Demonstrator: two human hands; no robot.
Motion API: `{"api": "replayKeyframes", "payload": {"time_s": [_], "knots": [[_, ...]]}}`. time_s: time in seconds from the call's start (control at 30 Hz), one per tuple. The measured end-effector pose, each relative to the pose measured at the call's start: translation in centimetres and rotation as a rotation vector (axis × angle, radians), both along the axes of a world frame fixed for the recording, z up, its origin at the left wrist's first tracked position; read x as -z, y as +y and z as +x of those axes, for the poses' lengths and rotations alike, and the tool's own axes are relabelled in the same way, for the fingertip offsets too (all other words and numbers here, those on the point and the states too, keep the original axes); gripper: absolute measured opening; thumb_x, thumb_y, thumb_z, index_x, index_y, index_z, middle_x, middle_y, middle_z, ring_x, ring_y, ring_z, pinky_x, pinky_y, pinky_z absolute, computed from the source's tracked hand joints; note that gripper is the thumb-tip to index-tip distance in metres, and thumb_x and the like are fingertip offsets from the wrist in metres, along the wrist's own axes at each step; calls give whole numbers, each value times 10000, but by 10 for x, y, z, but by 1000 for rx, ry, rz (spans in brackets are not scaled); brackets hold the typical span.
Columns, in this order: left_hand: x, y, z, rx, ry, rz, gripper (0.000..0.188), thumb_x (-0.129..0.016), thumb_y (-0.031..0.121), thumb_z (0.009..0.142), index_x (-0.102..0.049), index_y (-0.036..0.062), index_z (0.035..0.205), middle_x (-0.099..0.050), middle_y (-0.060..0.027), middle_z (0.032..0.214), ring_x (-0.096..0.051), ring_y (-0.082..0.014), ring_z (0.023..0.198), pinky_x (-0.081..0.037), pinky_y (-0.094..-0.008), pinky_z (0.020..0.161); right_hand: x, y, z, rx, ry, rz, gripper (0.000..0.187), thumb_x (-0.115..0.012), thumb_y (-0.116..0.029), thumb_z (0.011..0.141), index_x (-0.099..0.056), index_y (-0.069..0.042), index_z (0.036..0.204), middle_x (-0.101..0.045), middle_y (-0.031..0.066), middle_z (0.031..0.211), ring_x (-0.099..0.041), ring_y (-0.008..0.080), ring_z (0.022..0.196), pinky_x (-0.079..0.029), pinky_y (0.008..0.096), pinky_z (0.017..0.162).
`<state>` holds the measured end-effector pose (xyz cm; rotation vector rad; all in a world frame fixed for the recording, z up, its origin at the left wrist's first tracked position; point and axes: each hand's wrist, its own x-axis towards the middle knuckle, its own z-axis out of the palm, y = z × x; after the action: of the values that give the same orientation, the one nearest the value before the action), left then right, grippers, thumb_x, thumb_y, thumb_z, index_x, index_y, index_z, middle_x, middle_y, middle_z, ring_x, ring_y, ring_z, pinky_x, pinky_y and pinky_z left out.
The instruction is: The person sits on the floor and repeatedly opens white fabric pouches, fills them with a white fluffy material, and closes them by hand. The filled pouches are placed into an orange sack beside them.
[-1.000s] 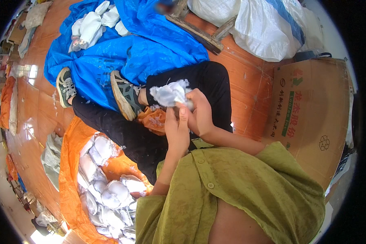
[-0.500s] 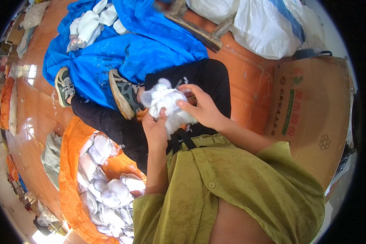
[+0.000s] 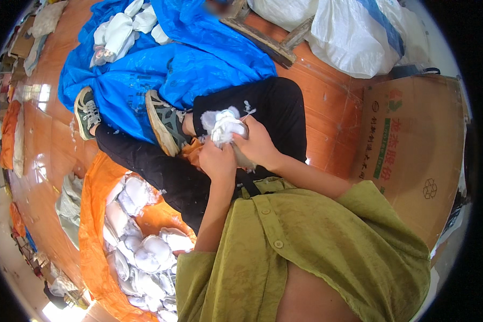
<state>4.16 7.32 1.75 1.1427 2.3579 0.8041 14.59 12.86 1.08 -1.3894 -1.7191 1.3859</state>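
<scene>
You're over a glossy orange-brown plank floor (image 3: 327, 102), window glare on it at left. Blue tarp (image 3: 198, 59) spread at top, white sacks (image 3: 354, 32) top right on a wooden pallet (image 3: 263, 37). Flattened cardboard box (image 3: 413, 145) at right. Orange sheet (image 3: 94, 214) lower left. Cluttered room edge at far left, blurred.

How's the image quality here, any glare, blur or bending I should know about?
Head view: fisheye bends the cardboard box edges near the rim; window glare on the wooden floor at left; both hands, left hand and right hand, and the white stuffing look sharp.
</scene>
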Motion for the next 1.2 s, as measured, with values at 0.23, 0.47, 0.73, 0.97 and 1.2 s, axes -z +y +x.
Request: {"api": "replayKeyframes", "payload": {"time_s": [0.23,0.47,0.73,0.97,1.2], "knots": [[-13,-5,19,208,26,57,347,-498,256,926,-519,-52,1085,-611,-268,843,-599,-433,790,-456,-472,663,36,21,3,60,-58,-7,321,-649,-93,709,-572,30,996,-625,209,877,-620,354,804,-485,401,721],[4,4,7,-74,-914,344,379,-606,252,908,-542,-41,1140,-604,-88,1068,-571,-166,938,-450,-291,833,-12,9,5,-3,39,119,282,-666,-80,707,-514,-17,937,-591,175,841,-587,341,791,-464,360,696],[14,-13,-10,-274,-1243,239,333,-565,146,919,-513,-27,1198,-594,-121,1121,-604,-217,981,-490,-344,838,-24,42,32,-387,349,-607,424,-676,-158,840,-507,-5,1198,-584,42,893,-547,80,696,-443,210,554],[6,-7,-3,-133,-657,229,249,-590,71,877,-575,-28,1104,-633,-95,1026,-597,-154,918,-466,-289,792,-26,31,27,-341,321,-507,271,-688,-94,813,-534,-11,1020,-563,3,756,-510,52,604,-391,201,481],[17,-10,2,-80,-427,148,246,-582,44,776,-601,-70,993,-663,-204,880,-658,-297,826,-491,-368,757,-18,-7,11,-127,38,18,235,-726,-100,738,-557,-5,871,-543,46,667,-490,81,597,-401,260,537]]}}
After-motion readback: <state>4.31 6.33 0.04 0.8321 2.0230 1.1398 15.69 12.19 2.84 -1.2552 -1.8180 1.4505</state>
